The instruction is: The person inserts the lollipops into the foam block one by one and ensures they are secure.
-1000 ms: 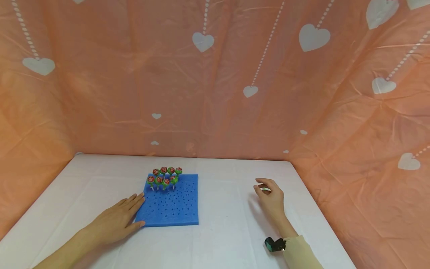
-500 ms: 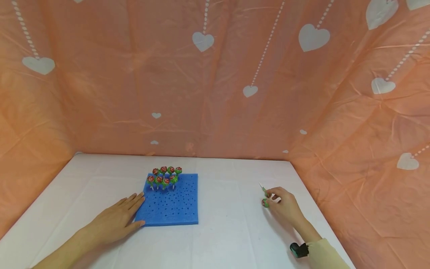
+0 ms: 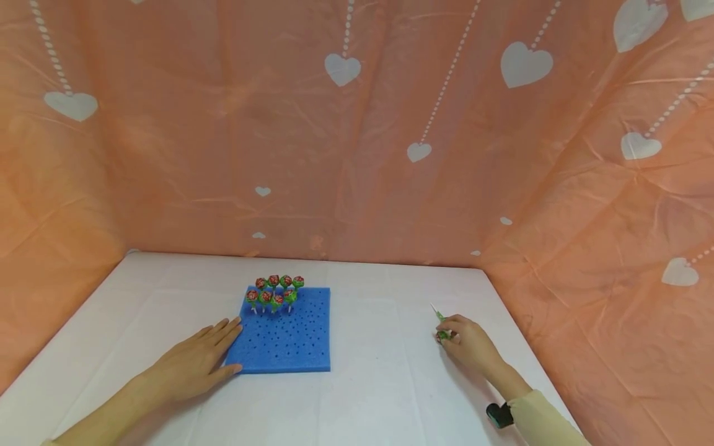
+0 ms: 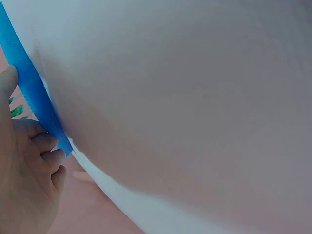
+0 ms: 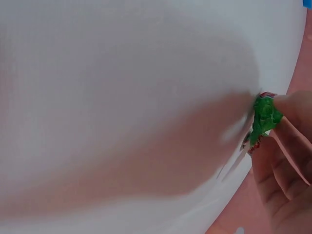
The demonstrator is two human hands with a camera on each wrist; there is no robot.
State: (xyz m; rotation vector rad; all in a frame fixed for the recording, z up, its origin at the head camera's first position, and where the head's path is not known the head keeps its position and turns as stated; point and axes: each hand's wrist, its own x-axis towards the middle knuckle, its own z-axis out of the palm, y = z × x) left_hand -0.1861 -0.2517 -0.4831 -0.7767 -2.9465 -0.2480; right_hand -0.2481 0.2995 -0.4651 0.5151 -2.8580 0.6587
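Note:
My left hand (image 3: 192, 362) rests at the left edge of a blue foam board (image 3: 301, 347), its fingers extended and touching the edge. In the left wrist view the thumb and fingertips lie along that edge. Several lollipops (image 3: 265, 297) in red and green wrappers stand on their sticks in two rows in the board's back left part. Over at the right, my right hand (image 3: 474, 347) pinches a green-wrapped lollipop (image 5: 265, 114) low over the table, its white stick (image 3: 433, 307) pointing away to the left. A second red and green head (image 3: 442, 336) shows at the thumb.
A white cloth covers the table (image 3: 368, 396). Pinkish-orange curtains (image 3: 379, 204) with white hearts hang behind and at both sides. Many small holes dot the foam board. A dark device (image 3: 499, 415) sits at the right sleeve cuff.
My right hand has moved right and toward me, and its fingers have drawn closer round the lollipop. The left hand stays at the board's edge, and the standing lollipops are unchanged.

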